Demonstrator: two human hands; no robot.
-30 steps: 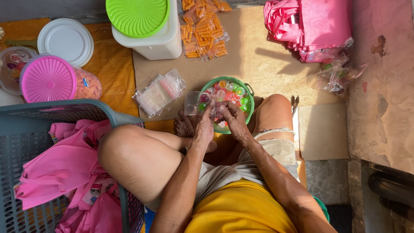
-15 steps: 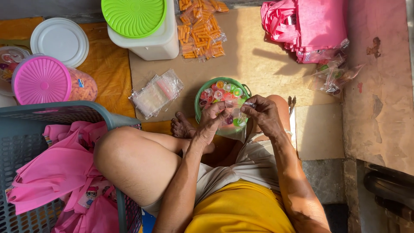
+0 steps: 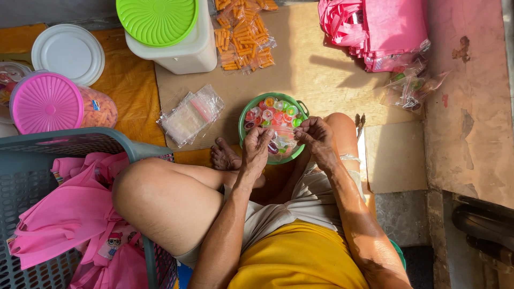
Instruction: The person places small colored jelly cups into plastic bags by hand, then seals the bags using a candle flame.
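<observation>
Both hands working over green bowl (image 3: pixel 243 120) of jelly cups (image 3: pixel 270 109). Left hand (image 3: pixel 257 145) & right hand (image 3: pixel 316 134) pinching a small clear bag (image 3: pixel 284 134) betw. them, stretching side to side, directly above bowl.

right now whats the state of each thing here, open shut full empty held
round green plastic bowl: open, filled with small colourful jelly cups
small clear plastic bag: held between both hands over the bowl
left hand: fingers pinched on the bag
right hand: fingers pinched on the bag
white tub with ribbed lime-green lid: lid on
clear jar with pink ribbed lid: lid on, orange snacks inside
grey plastic laundry basket: open, holding pink cloth
</observation>
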